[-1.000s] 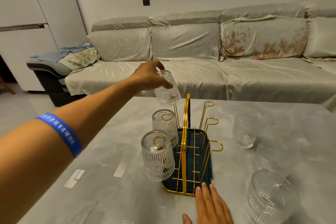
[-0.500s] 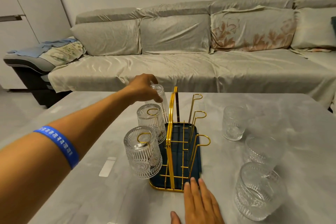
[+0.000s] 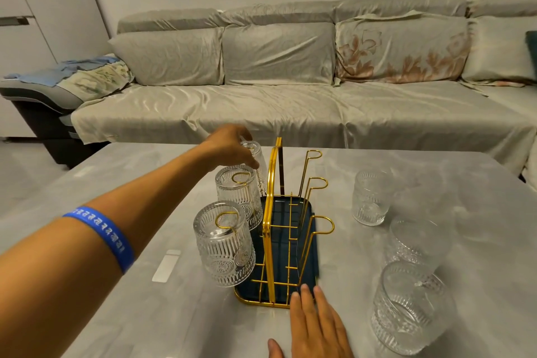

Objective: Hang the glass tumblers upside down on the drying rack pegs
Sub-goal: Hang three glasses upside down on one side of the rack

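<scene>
A gold wire drying rack [image 3: 272, 212] with a dark blue tray stands mid-table. Two ribbed glass tumblers hang upside down on its left pegs: a near one [image 3: 223, 244] and a middle one [image 3: 239, 196]. My left hand [image 3: 229, 145] grips a third inverted tumbler [image 3: 257, 158] over the far left peg, partly hidden behind the middle one. The three right pegs [image 3: 318, 183] are bare. My right hand [image 3: 315, 325] lies flat on the table, fingertips touching the tray's near edge. Three upright tumblers stand at the right: far [image 3: 370, 197], middle [image 3: 415, 241], near [image 3: 409, 308].
The grey marble-look table [image 3: 377, 337] ends at its far edge just before a long covered sofa [image 3: 290, 104]. A blue band circles my left forearm [image 3: 101, 237]. Folded cloths lie on the sofa's left arm [image 3: 72, 75].
My left hand has lowered the third tumbler from above the rack down onto the far left peg. The right hand stays at the tray's near edge.
</scene>
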`<state>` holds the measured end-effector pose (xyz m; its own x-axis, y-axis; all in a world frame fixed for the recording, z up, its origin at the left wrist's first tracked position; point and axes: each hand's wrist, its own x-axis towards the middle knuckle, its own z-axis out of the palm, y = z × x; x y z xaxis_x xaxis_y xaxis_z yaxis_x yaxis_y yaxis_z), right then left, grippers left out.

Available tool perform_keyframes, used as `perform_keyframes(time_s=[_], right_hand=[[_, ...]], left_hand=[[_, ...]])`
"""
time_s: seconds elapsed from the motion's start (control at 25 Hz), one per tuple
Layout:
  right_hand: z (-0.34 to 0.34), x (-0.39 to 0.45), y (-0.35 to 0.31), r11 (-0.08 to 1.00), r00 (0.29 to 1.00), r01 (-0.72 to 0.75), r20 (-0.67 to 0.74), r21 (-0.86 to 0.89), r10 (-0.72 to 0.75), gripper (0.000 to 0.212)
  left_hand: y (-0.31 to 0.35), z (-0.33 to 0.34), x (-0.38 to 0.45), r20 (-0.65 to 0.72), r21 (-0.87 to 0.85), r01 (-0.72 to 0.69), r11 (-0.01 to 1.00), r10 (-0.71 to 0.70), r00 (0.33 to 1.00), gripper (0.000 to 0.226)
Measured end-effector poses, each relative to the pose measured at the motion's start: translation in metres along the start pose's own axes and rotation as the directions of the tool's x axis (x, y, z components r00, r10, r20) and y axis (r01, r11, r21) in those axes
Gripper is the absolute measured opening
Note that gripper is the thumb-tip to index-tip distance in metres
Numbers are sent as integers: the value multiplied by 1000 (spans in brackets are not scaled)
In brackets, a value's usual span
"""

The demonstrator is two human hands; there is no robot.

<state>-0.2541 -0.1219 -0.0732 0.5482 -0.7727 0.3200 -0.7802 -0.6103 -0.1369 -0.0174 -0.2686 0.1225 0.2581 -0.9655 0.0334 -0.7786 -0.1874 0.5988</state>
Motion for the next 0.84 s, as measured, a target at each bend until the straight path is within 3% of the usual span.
perform_keyframes(time_s=[0.16,0.24,0.32,0.4,0.48,0.56,0.64,0.72,0.84], right_hand=[[1,1,-2,999,999,-34,-4,-32,34,82],[-1,1,-5,998,996,-67,64,-14,68,89],[-5,-4,-8,992,988,-125,98,13,124,92],[-19,-6,-13,983,976,-175,145,57,165,81],[-22,-12,-16,985,984,-146,120,89,135,75],[-18,-20,-14,979,979,-151,157,136,129,76],[-19,-24,-14,971,983,-167,109,170,150,74],[-21,-28,-15,965,982,-176,100,196,159,71],[-23,-34,-15,958,981,-189,80,216,175,66]], left_hand=[[-2,0,-1,42,1,35,999,-35,999,69],[0,0,-7,64,-27,35,999,-33,997,73],[3,-9,-22,38,-217,28,976,-21,999,72],[4,-22,-50,-172,-475,-37,879,-51,984,58],[-2,-17,-103,-466,-626,-200,754,-156,871,36],[-13,20,-173,-603,-663,-320,676,-230,764,22],[-20,68,-238,-602,-588,-290,755,-169,781,31],[-30,101,-268,-625,-361,-257,896,-28,780,47],[-37,106,-272,-674,-245,-280,928,44,737,55]])
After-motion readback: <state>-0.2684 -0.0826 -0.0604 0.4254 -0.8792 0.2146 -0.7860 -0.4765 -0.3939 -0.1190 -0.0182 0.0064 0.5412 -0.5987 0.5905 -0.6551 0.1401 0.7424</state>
